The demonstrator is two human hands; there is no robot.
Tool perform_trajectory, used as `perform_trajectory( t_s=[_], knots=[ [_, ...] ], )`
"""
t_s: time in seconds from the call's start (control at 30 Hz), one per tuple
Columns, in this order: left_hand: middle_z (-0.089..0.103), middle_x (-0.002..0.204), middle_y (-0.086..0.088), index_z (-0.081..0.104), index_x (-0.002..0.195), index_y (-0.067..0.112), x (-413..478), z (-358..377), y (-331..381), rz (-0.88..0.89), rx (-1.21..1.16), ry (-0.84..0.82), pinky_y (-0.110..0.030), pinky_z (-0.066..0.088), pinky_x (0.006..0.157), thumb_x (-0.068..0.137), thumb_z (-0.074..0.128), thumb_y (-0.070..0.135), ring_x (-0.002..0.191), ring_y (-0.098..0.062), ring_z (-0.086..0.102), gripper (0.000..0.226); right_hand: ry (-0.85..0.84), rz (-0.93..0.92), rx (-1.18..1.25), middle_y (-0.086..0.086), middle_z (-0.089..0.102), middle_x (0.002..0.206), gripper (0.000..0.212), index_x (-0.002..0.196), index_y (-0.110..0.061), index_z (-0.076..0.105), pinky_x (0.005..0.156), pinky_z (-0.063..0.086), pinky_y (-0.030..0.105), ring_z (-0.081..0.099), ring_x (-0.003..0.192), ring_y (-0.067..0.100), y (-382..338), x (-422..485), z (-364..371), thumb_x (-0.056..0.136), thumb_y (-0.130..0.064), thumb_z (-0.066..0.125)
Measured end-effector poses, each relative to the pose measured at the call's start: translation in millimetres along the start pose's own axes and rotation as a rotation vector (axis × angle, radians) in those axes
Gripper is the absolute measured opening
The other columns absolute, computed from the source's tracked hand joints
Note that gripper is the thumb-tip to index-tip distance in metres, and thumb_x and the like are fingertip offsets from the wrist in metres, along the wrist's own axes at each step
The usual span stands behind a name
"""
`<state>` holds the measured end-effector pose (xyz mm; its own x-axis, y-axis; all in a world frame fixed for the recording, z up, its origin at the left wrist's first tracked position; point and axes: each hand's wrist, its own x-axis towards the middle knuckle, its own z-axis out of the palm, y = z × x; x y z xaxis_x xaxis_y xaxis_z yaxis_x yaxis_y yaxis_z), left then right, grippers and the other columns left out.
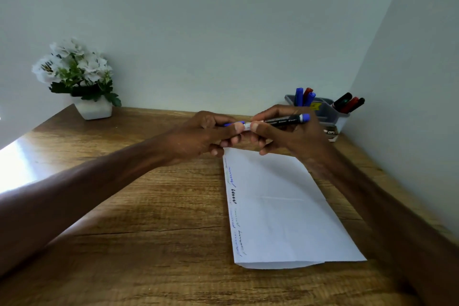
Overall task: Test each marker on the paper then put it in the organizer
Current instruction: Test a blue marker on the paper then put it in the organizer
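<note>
Blue marker (268,122), cap step, on or off unclear: your right hand (295,138) grasps the barrel (283,120), left hand (198,135) fingers (237,129) pinch the cap (233,124); next: straight push or pull.

The table (149,218) looks like wood with a clear grain, smooth and a little glossy; near its left edge it shines white. The paper (285,218) is white and matt, with fold lines. The marker (280,121) has a smooth black plastic body. The organizer (325,110) at the far right corner is grey plastic. The pot (93,110) is white and matt.
</note>
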<state>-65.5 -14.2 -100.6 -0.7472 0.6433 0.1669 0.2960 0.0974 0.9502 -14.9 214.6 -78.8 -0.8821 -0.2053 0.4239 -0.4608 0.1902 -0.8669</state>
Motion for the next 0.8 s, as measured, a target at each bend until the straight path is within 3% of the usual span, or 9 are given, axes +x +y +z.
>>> perform_trajectory(
  t_s=[0.13, 0.2, 0.3, 0.47, 0.57, 0.7, 0.8],
  knots=[
    [0.073, 0.085, 0.000, 0.080, 0.107, 0.013, 5, 3, 2, 0.038, -0.081, 0.256, -0.020, 0.045, 0.059, 0.092, 0.073, 0.026, 0.077, -0.016, 0.052, 0.021, 0.057, 0.072, -0.075, 0.002, 0.078, 0.087, 0.025, 0.113, -0.013, 0.078, 0.066, 0.061, 0.031, 0.075, 0.082, 0.015, -3, 3, -8, 0.091, -0.024, 0.075],
    [0.074, 0.084, -0.008, 0.081, 0.104, 0.013, 8, 5, 5, 0.086, -0.062, 0.317, -0.020, 0.046, 0.057, 0.088, 0.077, 0.024, 0.076, -0.023, 0.051, 0.019, 0.078, 0.039, -0.103, -0.001, 0.080, 0.091, 0.024, 0.113, -0.013, 0.079, 0.072, 0.062, 0.029, 0.076, 0.087, 0.012, -3, 3, -13, 0.091, -0.024, 0.074],
    [0.077, 0.092, -0.016, 0.081, 0.103, 0.015, 14, 12, 15, 0.159, -0.006, 0.365, -0.023, 0.048, 0.057, 0.086, 0.081, 0.024, 0.076, -0.023, 0.058, 0.019, 0.105, -0.048, -0.179, -0.006, 0.080, 0.091, 0.023, 0.110, -0.010, 0.079, 0.076, 0.055, 0.015, 0.074, 0.088, 0.003, -11, 3, -26, 0.088, -0.016, 0.079],
    [0.078, 0.081, 0.002, 0.083, 0.095, 0.016, 39, 27, 42, 0.355, 0.252, 0.434, -0.025, 0.051, 0.061, 0.080, 0.087, 0.031, 0.066, -0.012, 0.064, 0.021, 0.033, -0.085, -0.415, -0.004, 0.081, 0.099, 0.027, 0.109, -0.014, 0.080, 0.091, 0.058, 0.026, 0.076, 0.095, 0.010, -18, 7, -62, 0.082, -0.014, 0.085],
    [0.078, 0.081, 0.007, 0.083, 0.091, 0.018, 62, 47, 51, 0.441, 0.385, 0.449, -0.026, 0.055, 0.074, 0.079, 0.087, 0.035, 0.075, -0.011, 0.070, 0.022, 0.049, -0.125, -0.501, -0.003, 0.081, 0.094, 0.027, 0.108, -0.018, 0.081, 0.083, 0.057, 0.025, 0.076, 0.088, 0.009, -15, 7, -72, 0.082, -0.022, 0.085],
    [0.078, 0.088, 0.004, 0.081, 0.101, 0.014, 92, 74, 54, 0.415, 0.481, 0.504, -0.009, 0.051, 0.070, 0.085, 0.082, 0.034, 0.074, -0.004, 0.069, 0.025, 0.175, -0.179, -0.746, -0.003, 0.078, 0.090, 0.021, 0.110, -0.019, 0.079, 0.070, 0.054, 0.015, 0.073, 0.078, 0.006, -14, 10, -90, 0.090, -0.026, 0.078],
    [0.078, 0.096, 0.002, 0.079, 0.100, 0.013, 100, 77, 53, 0.226, 0.600, 0.290, -0.021, 0.057, 0.077, 0.086, 0.081, 0.026, 0.085, -0.009, 0.071, 0.020, 0.348, -0.119, -0.668, 0.002, 0.074, 0.106, 0.036, 0.129, -0.017, 0.064, 0.069, 0.060, 0.018, 0.076, 0.082, 0.013, -12, 9, -109, 0.093, -0.015, 0.073]
  ],
)
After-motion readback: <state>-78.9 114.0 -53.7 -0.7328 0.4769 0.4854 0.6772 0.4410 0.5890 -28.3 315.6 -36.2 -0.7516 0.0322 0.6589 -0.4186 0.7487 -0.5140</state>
